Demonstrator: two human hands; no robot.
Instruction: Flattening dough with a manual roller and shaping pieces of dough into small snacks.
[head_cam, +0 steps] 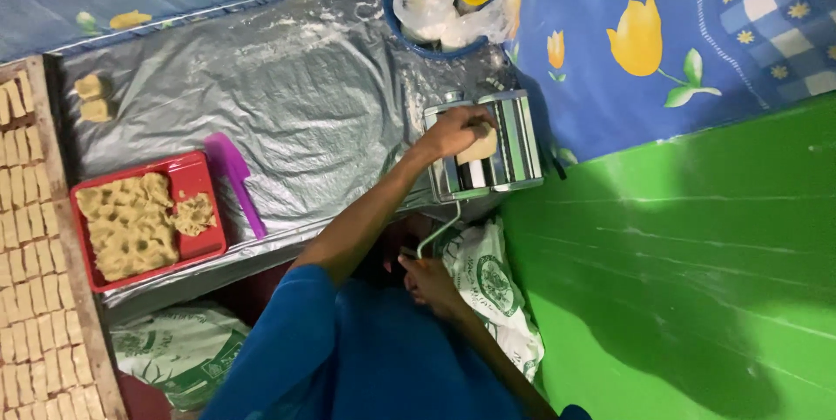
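My left grip presses a dough sheet into the roller machine; my right grip is clamped on its crank handle. The red tray holds lumpy dough; the blue bowl holds flour bags.

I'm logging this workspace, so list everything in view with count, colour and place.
Pasta roller: one, silver, centre, on plastic sheet.
Dough piece: one, tan, on the roller.
Crank handle: one, pale green, below the roller.
Red tray: one, left, holding tan dough.
Purple scraper: one, beside the tray.
Blue bowl: one, top, holding plastic bags and a yellow-lidded cup.
Cut dough strips: many, tan, far-left board.
Printed sacks: two, white-green, bottom.
Left hand: on the dough.
Right hand: at the crank.
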